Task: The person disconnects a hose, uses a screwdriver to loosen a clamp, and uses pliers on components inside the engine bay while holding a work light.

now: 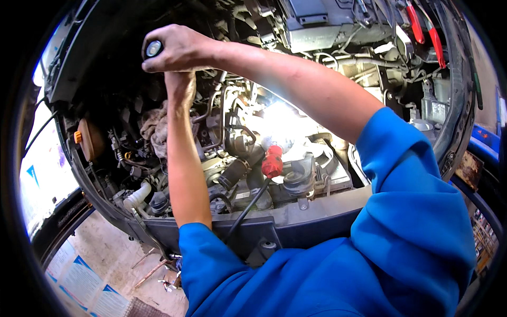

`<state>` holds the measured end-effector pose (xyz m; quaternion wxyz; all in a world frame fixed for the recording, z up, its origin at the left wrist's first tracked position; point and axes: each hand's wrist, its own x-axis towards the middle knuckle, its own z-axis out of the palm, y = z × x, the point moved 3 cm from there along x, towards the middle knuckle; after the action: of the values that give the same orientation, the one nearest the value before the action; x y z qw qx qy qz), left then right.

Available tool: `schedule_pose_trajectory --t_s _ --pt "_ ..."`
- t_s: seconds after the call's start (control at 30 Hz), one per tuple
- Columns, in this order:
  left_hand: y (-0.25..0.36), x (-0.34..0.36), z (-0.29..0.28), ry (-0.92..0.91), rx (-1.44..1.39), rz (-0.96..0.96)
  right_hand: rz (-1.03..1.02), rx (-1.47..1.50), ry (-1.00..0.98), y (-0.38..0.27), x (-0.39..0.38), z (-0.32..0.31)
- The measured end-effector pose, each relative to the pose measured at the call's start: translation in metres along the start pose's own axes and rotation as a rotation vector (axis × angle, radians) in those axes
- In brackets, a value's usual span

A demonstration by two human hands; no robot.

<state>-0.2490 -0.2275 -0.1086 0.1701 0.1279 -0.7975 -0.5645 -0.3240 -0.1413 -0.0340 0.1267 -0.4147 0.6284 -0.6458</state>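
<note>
My right hand (177, 46) reaches across to the far left of the engine bay (317, 208). Its fingers are wrapped round a dark tool handle (153, 48), of which only the round end with a pale centre shows; the rest of the tool is hidden. Just below it, my left hand (181, 87) reaches into the same spot, its fingers covered by the right hand. Nearer to me, beside my left forearm, lies a crumpled grey-brown rag (155, 129).
A lit work lamp with a red housing (273, 161) lies among the engine parts, its black cable crossing the front edge. Red-handled pliers (414, 24) rest at the far right. An orange cap (78, 137) sits at the left, above a white elbow pipe (137, 195).
</note>
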Motion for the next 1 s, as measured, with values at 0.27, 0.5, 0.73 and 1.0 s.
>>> schedule_pose_trajectory --t_s 0.27,0.5,0.73,1.0 --pt "0.015 -0.043 -0.017 -0.115 0.247 -0.142 0.13 -0.036 -0.13 0.016 -0.014 0.005" --pt "0.009 -0.047 -0.007 -0.031 0.568 -0.067 -0.012 -0.057 -0.15 0.013 -0.018 0.0" --pt "0.012 -0.043 0.003 -0.199 0.682 -0.097 0.046 -0.141 -0.09 0.03 -0.026 0.003" --pt "-0.031 -0.026 -0.004 -0.281 0.935 0.086 0.198 -0.173 0.048 0.028 -0.022 0.009"
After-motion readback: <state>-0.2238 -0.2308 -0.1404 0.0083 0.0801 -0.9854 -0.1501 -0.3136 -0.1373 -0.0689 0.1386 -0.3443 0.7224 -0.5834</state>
